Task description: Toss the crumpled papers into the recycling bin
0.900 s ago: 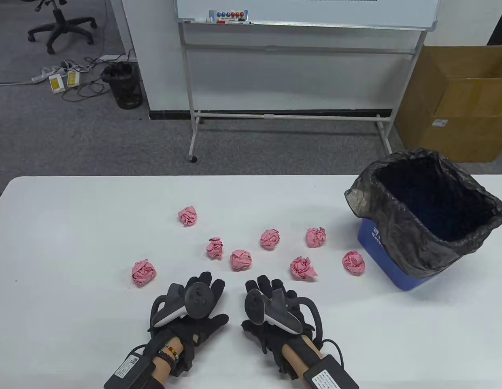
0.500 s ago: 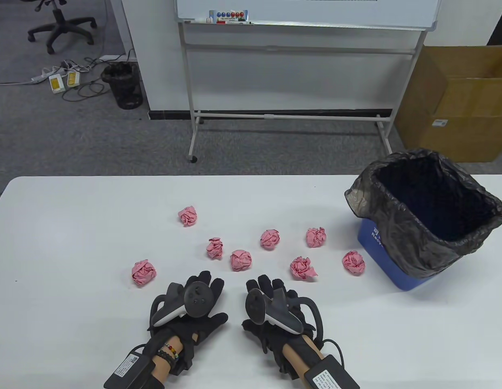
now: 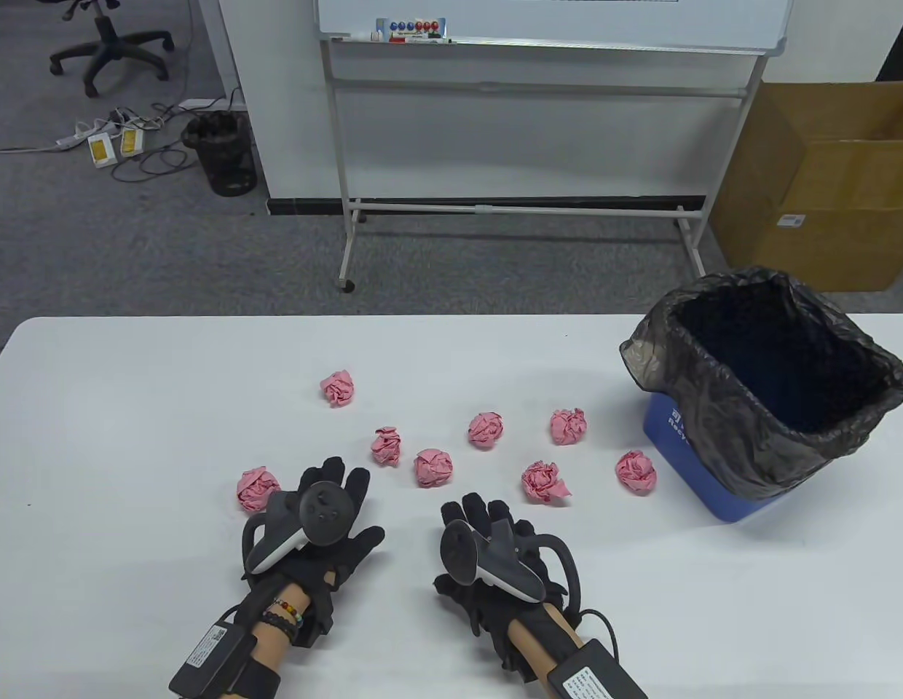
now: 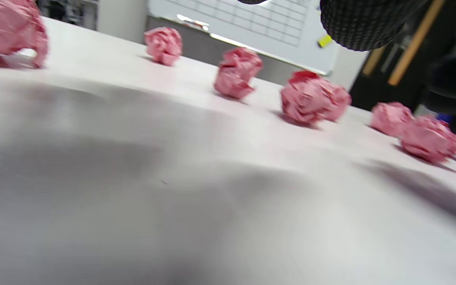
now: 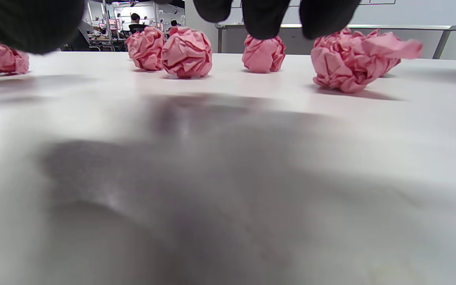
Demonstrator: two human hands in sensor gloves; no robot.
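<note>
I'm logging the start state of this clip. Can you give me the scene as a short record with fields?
paper balls: eight pink crumpled balls on the white table, none in a hand
leftmost ball, just left of the left hand's fingers
bin: blue recycling bin with black liner, on the table's right
left hand: open, fingers spread, holding nothing
right hand: open, holding nothing

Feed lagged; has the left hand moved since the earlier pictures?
Yes. The black-gloved left hand shifted left and forward, toward the leftmost crumpled pink paper ball.
</note>
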